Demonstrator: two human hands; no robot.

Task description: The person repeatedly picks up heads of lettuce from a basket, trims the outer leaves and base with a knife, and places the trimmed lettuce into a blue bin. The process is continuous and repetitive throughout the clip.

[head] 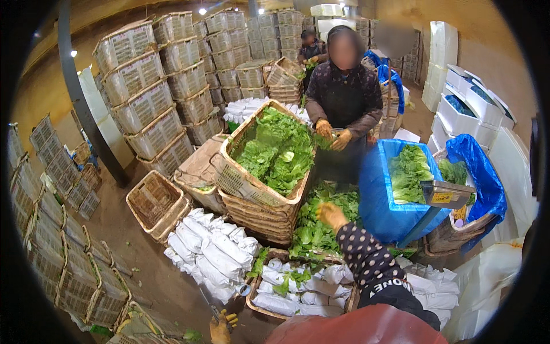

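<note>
My left hand (220, 329), in a yellow-orange glove, is low in the view and holds what looks like a knife (211, 304) with a thin blade pointing up and left. My right hand (331, 216), gloved alike, reaches over a heap of loose green lettuce leaves (313, 234). No object shows in it, and its fingers are too blurred to read. Behind the heap, a crate (253, 189) tilted on a stack of crates holds leafy lettuce (277, 150). Nearer me stands a low crate (275, 313) of white wrapped bundles (275, 303) with leaf scraps on top.
A co-worker (346, 94) stands opposite, gloved hands at some greens. To the right are a blue-lined bin (378, 202) of lettuce and a metal scale-like box (447, 193) on a post. White bundles (215, 253) are piled left of me. Stacked crates (137, 90) line the left side.
</note>
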